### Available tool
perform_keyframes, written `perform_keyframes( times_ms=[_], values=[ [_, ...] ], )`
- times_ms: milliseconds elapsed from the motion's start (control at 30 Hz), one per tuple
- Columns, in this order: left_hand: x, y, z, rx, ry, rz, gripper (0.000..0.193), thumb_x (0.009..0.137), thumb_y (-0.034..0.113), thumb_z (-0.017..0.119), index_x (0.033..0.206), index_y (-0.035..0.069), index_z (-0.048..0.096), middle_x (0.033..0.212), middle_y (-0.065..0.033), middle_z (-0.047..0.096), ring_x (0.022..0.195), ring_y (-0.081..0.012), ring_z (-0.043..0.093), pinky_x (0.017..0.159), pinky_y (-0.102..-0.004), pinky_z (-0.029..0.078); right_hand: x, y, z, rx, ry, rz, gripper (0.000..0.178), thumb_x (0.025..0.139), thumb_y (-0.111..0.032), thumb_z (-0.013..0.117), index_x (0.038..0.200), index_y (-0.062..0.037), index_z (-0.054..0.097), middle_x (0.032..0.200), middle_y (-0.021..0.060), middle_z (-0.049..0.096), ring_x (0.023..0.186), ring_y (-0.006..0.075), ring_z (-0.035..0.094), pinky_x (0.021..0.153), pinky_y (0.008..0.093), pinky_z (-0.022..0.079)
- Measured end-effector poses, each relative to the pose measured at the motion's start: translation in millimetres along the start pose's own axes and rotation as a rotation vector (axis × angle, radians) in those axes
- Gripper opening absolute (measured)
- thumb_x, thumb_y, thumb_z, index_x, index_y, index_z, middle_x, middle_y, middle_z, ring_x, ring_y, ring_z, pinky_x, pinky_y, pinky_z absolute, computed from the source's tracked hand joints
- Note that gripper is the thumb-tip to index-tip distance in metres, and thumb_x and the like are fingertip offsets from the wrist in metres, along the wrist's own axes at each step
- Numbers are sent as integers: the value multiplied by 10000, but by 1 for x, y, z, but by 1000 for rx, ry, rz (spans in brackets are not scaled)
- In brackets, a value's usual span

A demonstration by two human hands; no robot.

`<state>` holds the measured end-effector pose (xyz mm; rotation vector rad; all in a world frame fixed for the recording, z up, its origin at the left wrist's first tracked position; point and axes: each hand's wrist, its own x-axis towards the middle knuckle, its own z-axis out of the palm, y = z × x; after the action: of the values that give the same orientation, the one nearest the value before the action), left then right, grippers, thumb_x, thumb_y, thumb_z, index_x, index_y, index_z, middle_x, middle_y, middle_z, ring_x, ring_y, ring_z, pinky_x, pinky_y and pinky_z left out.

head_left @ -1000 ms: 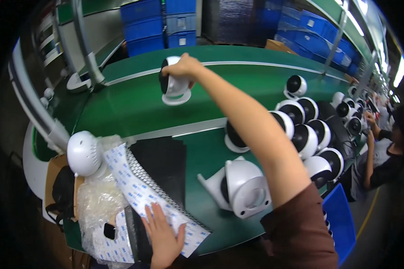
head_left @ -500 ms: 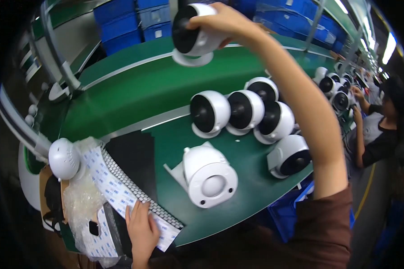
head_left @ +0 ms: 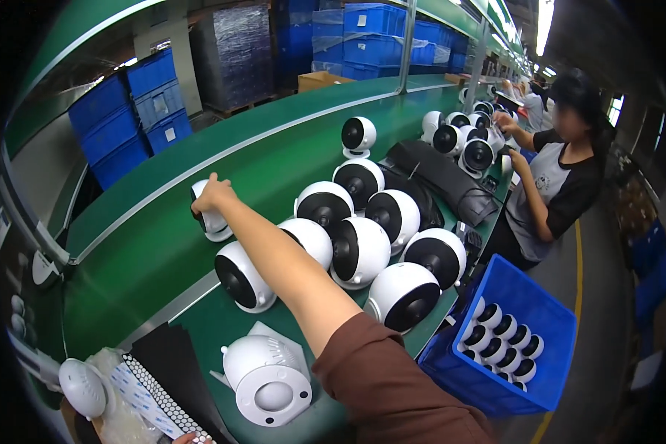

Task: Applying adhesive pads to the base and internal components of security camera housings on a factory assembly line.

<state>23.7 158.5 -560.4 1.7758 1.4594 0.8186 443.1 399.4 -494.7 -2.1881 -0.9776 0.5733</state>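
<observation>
My right hand (head_left: 216,194), its arm reaching across from the lower right, is closed round a white round-bodied camera (head_left: 213,222) with a black front. The camera's base sits on or just over the green conveyor belt (head_left: 140,274). Only a sliver of my left hand (head_left: 185,439) shows at the lower edge, by a strip of white round stickers (head_left: 163,396) and a printed backing sheet (head_left: 137,392); its grip is hidden. A white camera housing (head_left: 274,396) lies with its round base facing me. Beyond my forearm, several black-fronted cameras (head_left: 360,251) stand grouped on the green table.
A blue bin (head_left: 547,355) with several small black-and-white round parts stands at right. A co-worker (head_left: 559,177) handles cameras farther along. Another camera (head_left: 358,135) stands on the belt near a black bag-like item (head_left: 444,177). A white dome-shaped piece (head_left: 81,388) is at lower left.
The view has swung, bringing the blue bin and more cameras in. My right hand has brought the raised camera down to the belt. My left hand has nearly left the picture.
</observation>
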Motion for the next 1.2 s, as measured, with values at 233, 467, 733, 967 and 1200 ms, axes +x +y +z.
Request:
perform_keyframes(
  times_ms=[233, 467, 733, 967, 1200],
  values=[
    [0, -9, 6, -279, -74, -32, 296, 803, -6, 486, 1096, 32, 464, 687, 5, 493, 506, -37, 381, 436, -156, 287, -23, 20, -30, -26, 88, -139, 1079, 451, -334, 732, 1274, 51, 150, 1070, 214, 507, 1007, 273, 504, 852, 278, 409],
    [-3, 18, -5, -62, -87, 216, 270, 720, -19, 452, 981, -43, 515, 837, 3, 465, 583, -33, 310, 517, -178, 249, -234, 12, -168, 208, 64, -660, 422, 625, -294, 628, 942, -22, 562, 802, 111, 603, 665, 192, 605, 507, 282, 499],
    [4, 28, -5, -309, -124, 146, 174, 757, 32, 491, 922, -11, 527, 847, 4, 494, 626, -36, 350, 565, -163, 278, -355, 110, -133, -293, 97, -633, 664, 621, -294, 634, 1171, -47, 357, 978, 252, 501, 862, 383, 529, 757, 393, 431],
    [-12, 51, -33, -339, -134, 342, 231, 683, -2, 545, 911, -38, 538, 874, -66, 511, 803, -125, 460, 755, -215, 323, -330, 129, -94, -413, 103, -521, 698, 645, -316, 625, 1204, -47, 305, 1073, 243, 472, 933, 395, 499, 804, 408, 406],
    [-24, 64, -49, -463, -48, 579, 274, 628, -7, 548, 900, -39, 545, 795, -59, 489, 724, -118, 409, 669, -205, 300, -332, 164, -88, -823, 432, -717, 579, 666, -287, 594, 1144, -20, 405, 1035, 175, 482, 990, 318, 413, 826, 373, 362]
  ],
)
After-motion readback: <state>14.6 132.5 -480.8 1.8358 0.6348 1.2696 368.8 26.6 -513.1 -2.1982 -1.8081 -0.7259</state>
